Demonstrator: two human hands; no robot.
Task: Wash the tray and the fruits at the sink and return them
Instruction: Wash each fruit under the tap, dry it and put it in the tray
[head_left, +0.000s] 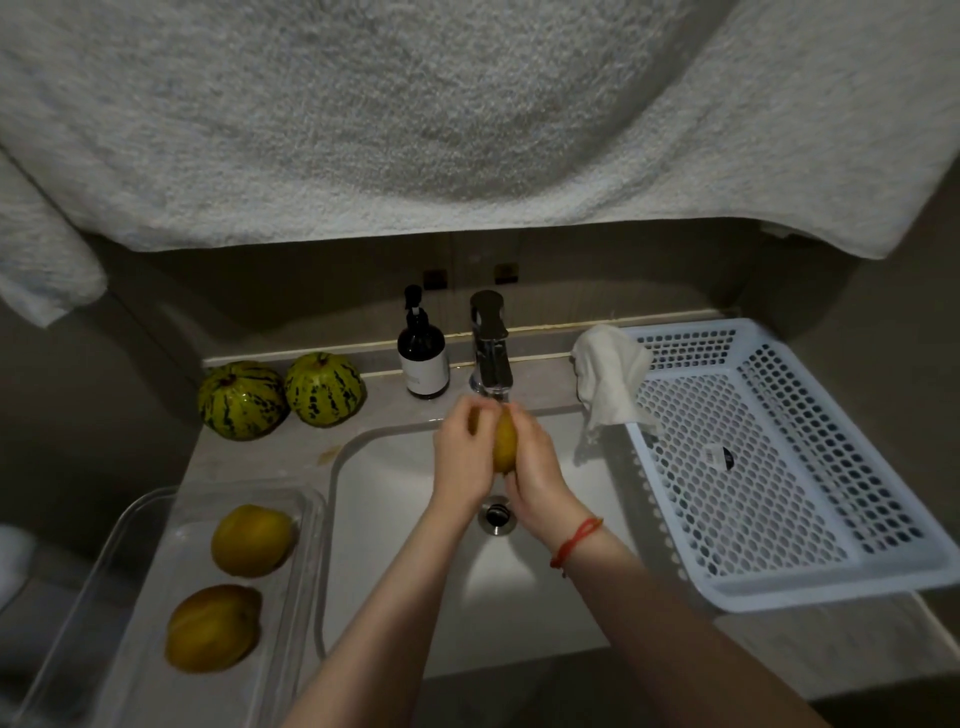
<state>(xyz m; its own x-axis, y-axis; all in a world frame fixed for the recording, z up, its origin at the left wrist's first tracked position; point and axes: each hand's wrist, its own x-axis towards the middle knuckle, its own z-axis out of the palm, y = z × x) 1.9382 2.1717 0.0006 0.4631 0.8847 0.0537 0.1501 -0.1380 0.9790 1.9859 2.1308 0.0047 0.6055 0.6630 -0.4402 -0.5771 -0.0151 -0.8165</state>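
Over the white sink (395, 519), just under the chrome tap (491, 345), I hold a yellow fruit (504, 441) between both hands. My left hand (462, 454) curls round its left side and my right hand (535, 467) cups its right side; most of the fruit is hidden. A clear plastic tray (156, 525) sits on the counter at the left with two yellow fruits in it, one further back (253, 540) and one nearer (213, 627). Two green striped melons (240, 400) (323, 388) stand on the counter behind the tray.
A dark soap pump bottle (423, 358) stands left of the tap. A white perforated basket (769, 467) lies on the right counter with a white cloth (610, 374) draped over its corner. Large white towels (467, 119) hang overhead. The drain (497, 515) sits below my hands.
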